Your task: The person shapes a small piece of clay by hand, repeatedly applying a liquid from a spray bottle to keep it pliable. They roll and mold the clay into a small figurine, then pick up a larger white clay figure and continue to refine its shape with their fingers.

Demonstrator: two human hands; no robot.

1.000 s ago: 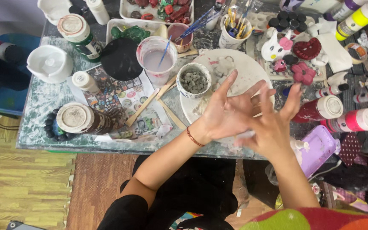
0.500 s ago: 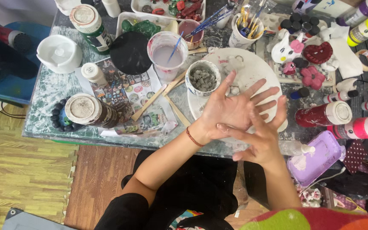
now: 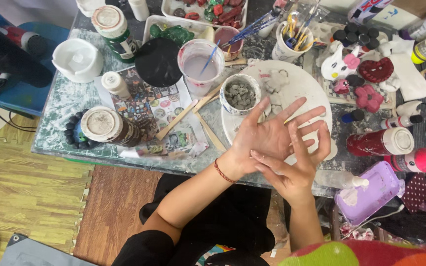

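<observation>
My left hand (image 3: 267,135) lies palm up with its fingers spread, over the near edge of a round white plate (image 3: 301,86). A red string bracelet (image 3: 221,172) circles its wrist. My right hand (image 3: 294,167) presses against the left palm from below, fingers spread and overlapping the left fingers. Neither hand holds anything. A small cup of grey paste (image 3: 240,93) stands just beyond the left hand, and flat wooden sticks (image 3: 200,120) lie to its left.
The table is crowded: a cup of pale liquid with a brush (image 3: 200,66), a black lid (image 3: 158,61), paint jars (image 3: 107,127), a brush cup (image 3: 292,42), painted figurines (image 3: 356,69), red and pink bottles (image 3: 385,143), a purple wipes pack (image 3: 371,194). Wooden floor lies to the left.
My right hand has slid across the left palm, from its fingertip side down toward the heel of the palm. Both hands stay together over the plate's near edge.
</observation>
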